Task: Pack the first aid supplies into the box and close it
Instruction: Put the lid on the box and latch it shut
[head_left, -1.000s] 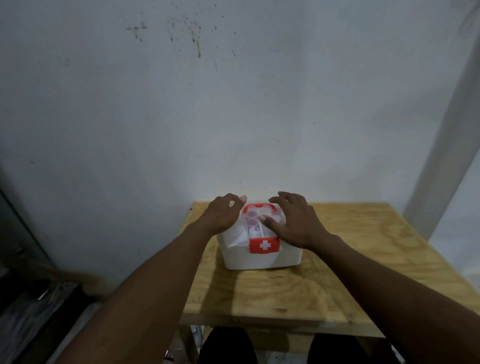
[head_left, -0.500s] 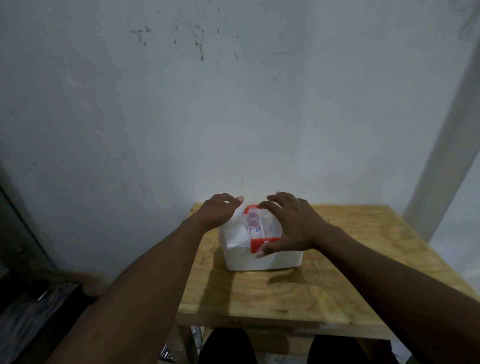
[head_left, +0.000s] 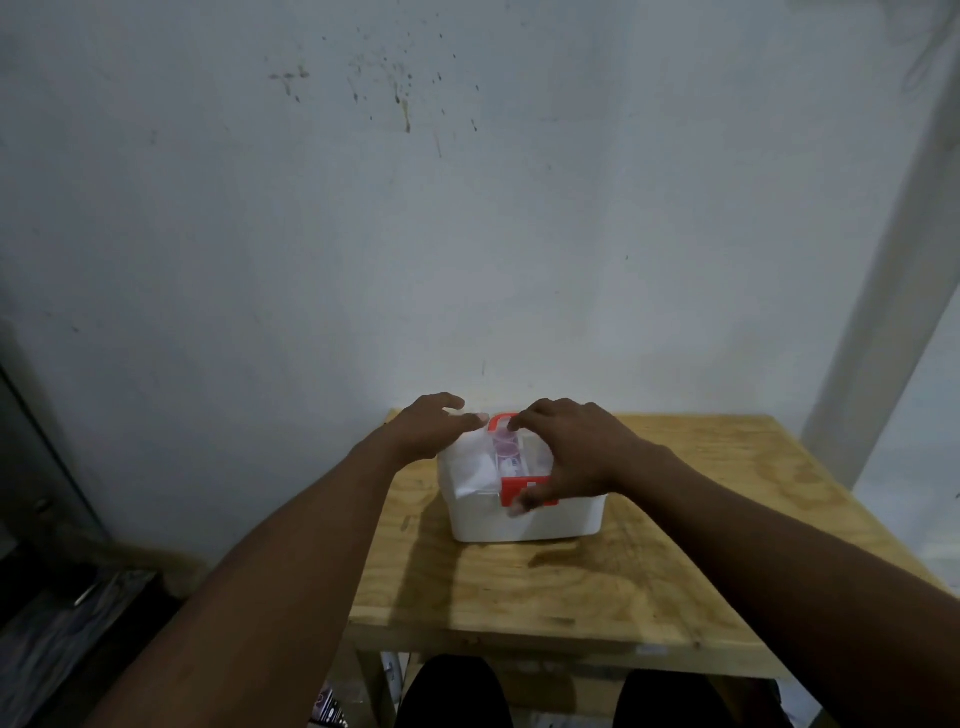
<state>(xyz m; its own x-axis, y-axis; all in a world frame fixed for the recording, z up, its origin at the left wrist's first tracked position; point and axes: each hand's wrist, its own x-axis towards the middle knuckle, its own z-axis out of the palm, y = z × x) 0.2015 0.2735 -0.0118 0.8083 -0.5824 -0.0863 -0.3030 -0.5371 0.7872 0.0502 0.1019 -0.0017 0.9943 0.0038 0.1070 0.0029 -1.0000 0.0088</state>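
Note:
A white first aid box (head_left: 524, 517) stands on the wooden table (head_left: 597, 582), its translucent lid down over it. Supplies show faintly through the lid: white packets and a pinkish round item. A red handle (head_left: 503, 419) lies on top and a red latch (head_left: 514, 488) sits at the front edge. My left hand (head_left: 428, 428) rests flat on the lid's left rear corner, fingers spread. My right hand (head_left: 571, 452) covers the lid's right side, with its thumb pressed on the red latch and the fingers at the handle.
The table stands against a stained white wall (head_left: 467, 234). A pale post (head_left: 893, 291) rises at the right. Dark clutter (head_left: 57, 623) lies on the floor to the left. My knees (head_left: 457, 691) show under the table's near edge.
My right thumb has moved down from the lid top onto the red latch, covering its white cross. My left hand has shifted slightly back on the lid.

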